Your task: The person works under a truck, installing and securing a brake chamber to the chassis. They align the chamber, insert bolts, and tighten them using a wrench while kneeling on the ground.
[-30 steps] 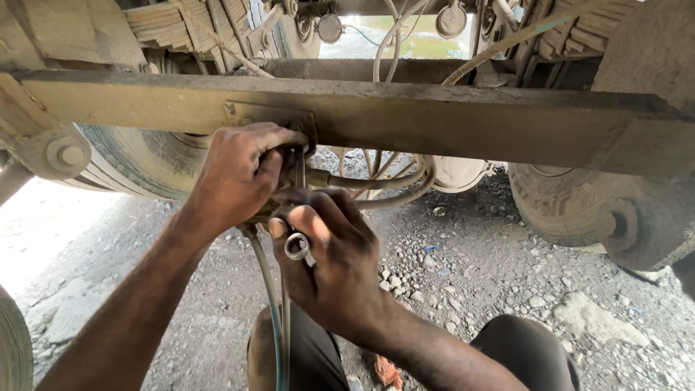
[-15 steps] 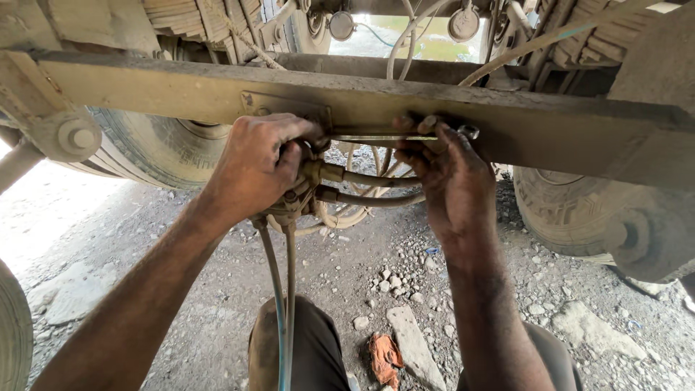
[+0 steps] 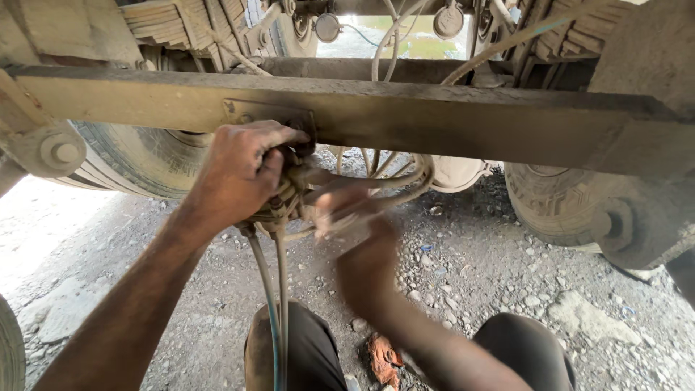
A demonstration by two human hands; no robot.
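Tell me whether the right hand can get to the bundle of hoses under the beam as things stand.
Probably yes. The right hand, blurred, is already up beside the hose bundle with nothing between them. The left hand grips the fitting further left and leaves that side free.

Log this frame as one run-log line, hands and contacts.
left hand: gripping valve fitting under crossbeam | right hand: motion-blurred at hoses, grip unclear | ground: gravel

The beam (image 3: pixel 434 119) is dusty brown-grey. The hoses (image 3: pixel 279 304) are grey-green. The gravel ground (image 3: pixel 470 268) is grey, with an orange rag (image 3: pixel 384 358). The trousers (image 3: pixel 311 355) are black.
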